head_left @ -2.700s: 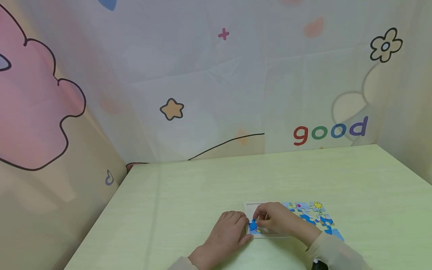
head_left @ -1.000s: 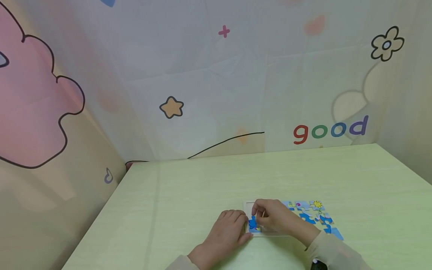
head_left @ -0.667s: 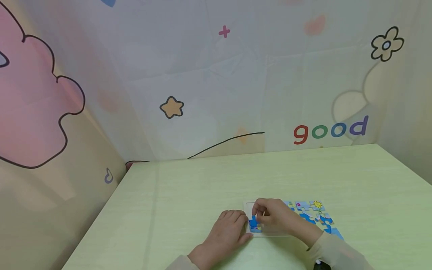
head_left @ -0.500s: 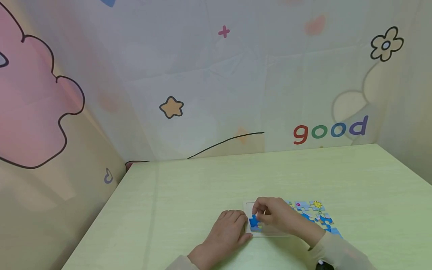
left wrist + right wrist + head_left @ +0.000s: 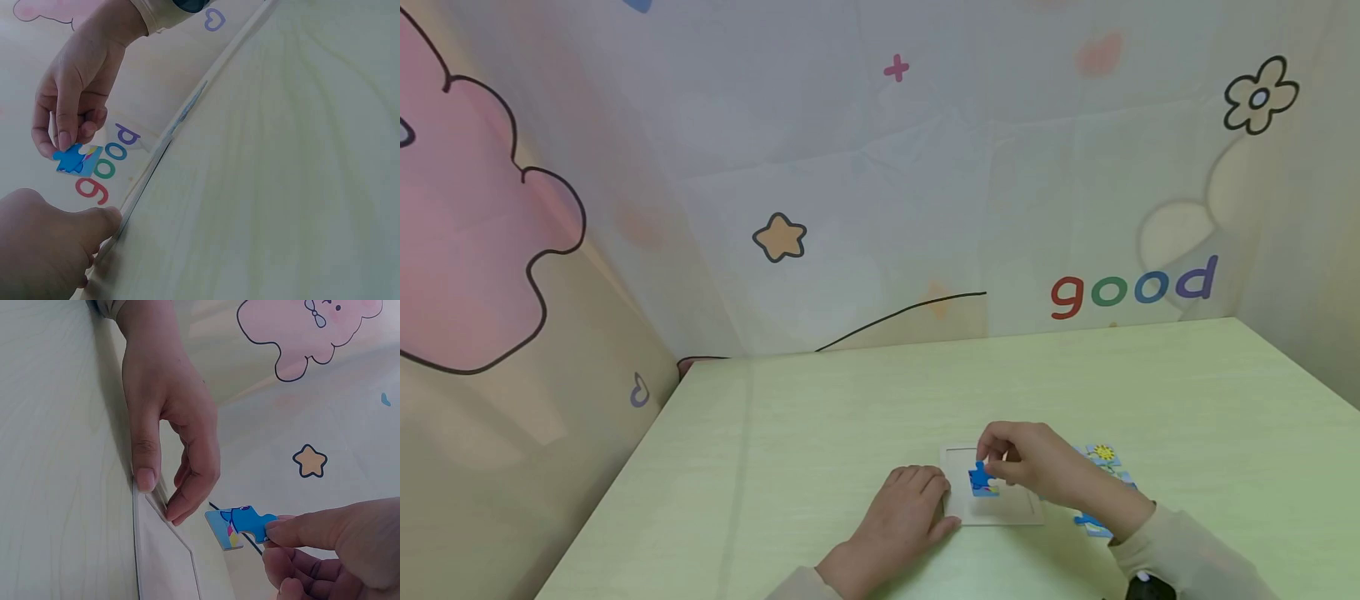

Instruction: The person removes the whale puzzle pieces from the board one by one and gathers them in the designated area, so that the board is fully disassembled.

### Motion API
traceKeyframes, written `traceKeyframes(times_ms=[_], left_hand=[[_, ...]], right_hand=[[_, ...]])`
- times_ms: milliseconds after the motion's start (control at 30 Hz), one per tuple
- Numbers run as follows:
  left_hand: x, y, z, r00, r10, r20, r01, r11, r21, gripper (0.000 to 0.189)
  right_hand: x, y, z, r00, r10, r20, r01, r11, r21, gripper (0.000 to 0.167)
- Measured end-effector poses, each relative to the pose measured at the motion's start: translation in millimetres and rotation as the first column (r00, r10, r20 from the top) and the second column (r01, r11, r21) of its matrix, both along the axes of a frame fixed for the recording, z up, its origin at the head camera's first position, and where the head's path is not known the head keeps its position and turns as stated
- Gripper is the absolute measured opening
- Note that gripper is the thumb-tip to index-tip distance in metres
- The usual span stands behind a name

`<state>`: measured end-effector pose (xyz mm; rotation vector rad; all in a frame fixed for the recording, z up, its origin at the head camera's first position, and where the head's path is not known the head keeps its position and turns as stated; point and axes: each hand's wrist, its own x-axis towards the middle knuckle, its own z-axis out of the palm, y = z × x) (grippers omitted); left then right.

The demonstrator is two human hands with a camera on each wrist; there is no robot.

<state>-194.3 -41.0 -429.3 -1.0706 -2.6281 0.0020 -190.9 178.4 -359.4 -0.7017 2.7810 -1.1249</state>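
Note:
In the head view my right hand (image 5: 1037,462) pinches a blue jigsaw piece (image 5: 982,481) between thumb and fingertips. The piece (image 5: 240,525) has a light-blue and yellow-pink patch and stands clear above the white puzzle frame (image 5: 1000,524), as the right wrist view shows. My left hand (image 5: 901,521) rests at the frame's left side. Its thumb (image 5: 146,478) touches the near edge, and its bent fingers lie along the left edge. The inside of the frame shows bare white around the held piece.
Several picture puzzle pieces (image 5: 1102,454), one with a yellow sun, lie right of the frame; my right forearm hides part of them. Another blue piece (image 5: 1093,525) shows below the forearm. The pale green table (image 5: 835,417) ends at a printed cloth backdrop (image 5: 865,192).
My right hand has lifted the blue jigsaw piece from the frame's lower left, moving up and to the right. Its forearm now covers more of the other pieces. My left hand has stayed put.

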Motion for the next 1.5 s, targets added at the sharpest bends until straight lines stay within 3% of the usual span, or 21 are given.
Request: traceKeyframes(times_ms=[233,567,867,1500], left_hand=[[-0.3,-0.5,-1.5,0.999,-0.011,-0.047,0.012,1.000,0.023,0.031],[0.1,-1.3,-1.0,1.000,0.002,-0.020,-0.002,1.000,0.021,0.033],[1.0,-1.7,-1.6,1.000,0.002,-0.029,-0.001,1.000,0.028,0.032],[-0.7,-2.4,-3.7,0.999,-0.027,-0.036,0.028,0.999,0.039,0.032]], right_hand=[[4.1,7,8.2,1.000,-0.006,-0.010,0.006,1.000,0.003,0.004],[7.8,17,14.3,0.999,-0.037,0.037,0.036,0.999,0.030,0.007],[10.0,29,12.6,0.998,-0.021,0.056,0.018,0.998,0.061,0.007],[14.6,56,-3.3,0.985,0.047,0.163,-0.044,0.999,-0.021,0.008]])
